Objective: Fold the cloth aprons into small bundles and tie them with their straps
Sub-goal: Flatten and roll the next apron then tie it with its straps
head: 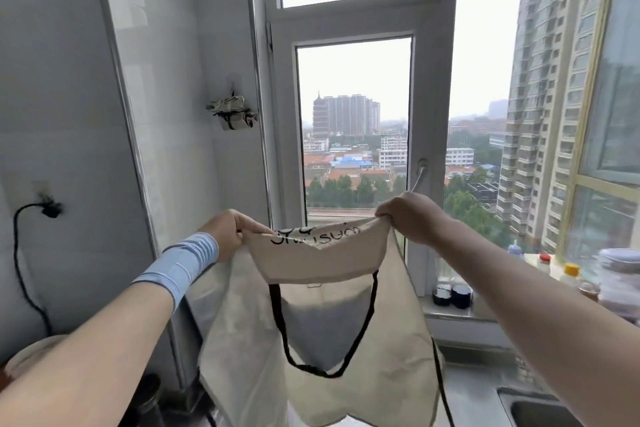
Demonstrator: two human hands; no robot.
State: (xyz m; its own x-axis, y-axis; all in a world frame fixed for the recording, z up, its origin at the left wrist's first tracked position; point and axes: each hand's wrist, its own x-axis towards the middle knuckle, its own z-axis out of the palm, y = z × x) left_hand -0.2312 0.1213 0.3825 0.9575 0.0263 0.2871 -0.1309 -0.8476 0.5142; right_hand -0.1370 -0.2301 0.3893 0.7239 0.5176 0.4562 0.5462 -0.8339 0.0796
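Apron: You held the cream apron (346,340) up in front of the window (353,19). Its top edge was folded over toward you, with black lettering along the fold. The rest hung down below the sill.
Left hand: Your left hand (227,234) pinched the apron's top corner, fingers curled on the cloth, just left of the window's lower pane.
Right hand: Your right hand (405,217) gripped the other top corner the same way, at the lower pane's right edge.
Strap: The black neck strap (277,315) hung in a loop down the apron's front, below the window.
Bundle: A tied bundle (232,113) hung on the wall just left of the window, above your hands.
Jars: Dark jars (452,295) stood on the sill, right of the window.
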